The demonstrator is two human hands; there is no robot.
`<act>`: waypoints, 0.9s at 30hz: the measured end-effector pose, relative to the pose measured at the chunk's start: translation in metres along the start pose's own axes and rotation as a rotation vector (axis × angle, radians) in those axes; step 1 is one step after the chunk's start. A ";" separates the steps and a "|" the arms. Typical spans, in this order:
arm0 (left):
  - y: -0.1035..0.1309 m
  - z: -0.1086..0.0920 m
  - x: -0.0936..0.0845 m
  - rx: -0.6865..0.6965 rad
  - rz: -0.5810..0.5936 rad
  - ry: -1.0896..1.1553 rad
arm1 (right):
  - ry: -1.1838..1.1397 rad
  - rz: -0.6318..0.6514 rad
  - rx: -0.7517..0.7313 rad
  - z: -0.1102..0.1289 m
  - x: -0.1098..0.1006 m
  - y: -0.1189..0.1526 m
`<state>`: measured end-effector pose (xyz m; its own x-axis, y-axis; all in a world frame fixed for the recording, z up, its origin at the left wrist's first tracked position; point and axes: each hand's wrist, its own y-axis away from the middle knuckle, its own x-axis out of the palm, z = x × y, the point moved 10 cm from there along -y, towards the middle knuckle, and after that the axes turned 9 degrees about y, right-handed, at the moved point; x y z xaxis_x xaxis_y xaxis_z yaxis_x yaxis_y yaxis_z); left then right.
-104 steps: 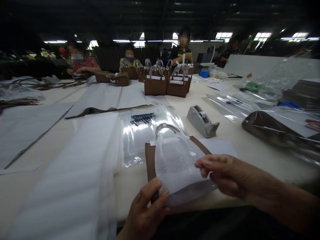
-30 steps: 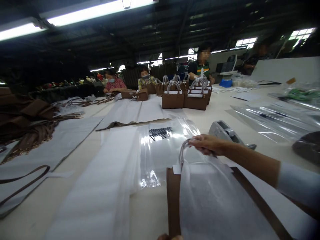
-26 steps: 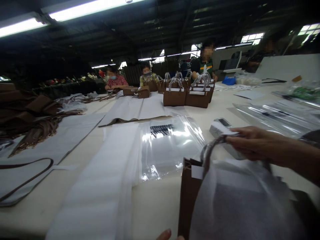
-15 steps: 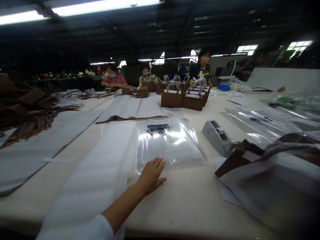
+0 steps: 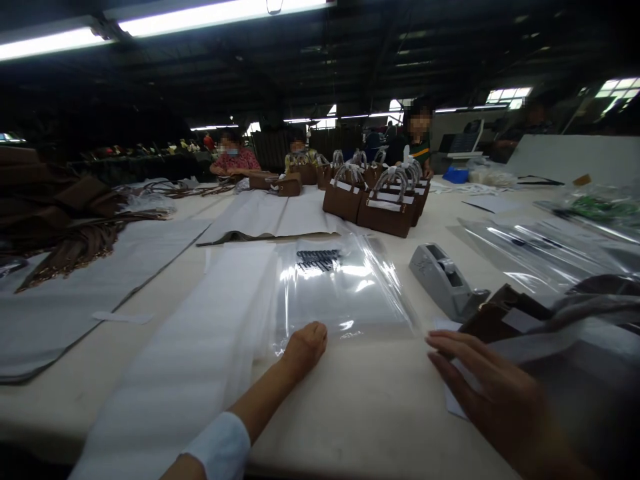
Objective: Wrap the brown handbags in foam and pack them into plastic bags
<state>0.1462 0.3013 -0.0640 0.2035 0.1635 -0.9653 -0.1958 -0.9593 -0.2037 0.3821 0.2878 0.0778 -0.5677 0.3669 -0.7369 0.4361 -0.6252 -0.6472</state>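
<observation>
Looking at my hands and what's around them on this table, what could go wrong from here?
The clear plastic looks slick and lies loose, so it might slide or crease at the near edge, where the left hand is. The brown bag beside the right hand lies tilted, close to the tape dispenser; a nudge could perhaps scuff it.

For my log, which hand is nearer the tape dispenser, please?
The right hand, just in front of the tape dispenser; the left hand is farther left, at the printed clear plastic.
</observation>
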 end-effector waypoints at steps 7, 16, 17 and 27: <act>-0.005 0.000 0.000 0.037 -0.042 0.035 | 0.045 0.528 -0.004 -0.014 0.187 -0.018; -0.015 -0.004 0.004 0.119 -0.063 0.031 | -0.055 0.524 -0.142 -0.024 0.214 -0.027; -0.014 -0.007 0.005 0.139 -0.054 0.028 | -0.064 0.525 -0.159 -0.023 0.214 -0.027; 0.009 -0.024 0.007 0.307 0.003 -0.009 | -0.110 0.437 -0.255 -0.004 0.197 0.003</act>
<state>0.1692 0.2883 -0.0689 0.1942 0.1646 -0.9671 -0.4774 -0.8453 -0.2397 0.2745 0.3613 -0.0697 -0.3583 0.0260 -0.9333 0.7975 -0.5111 -0.3204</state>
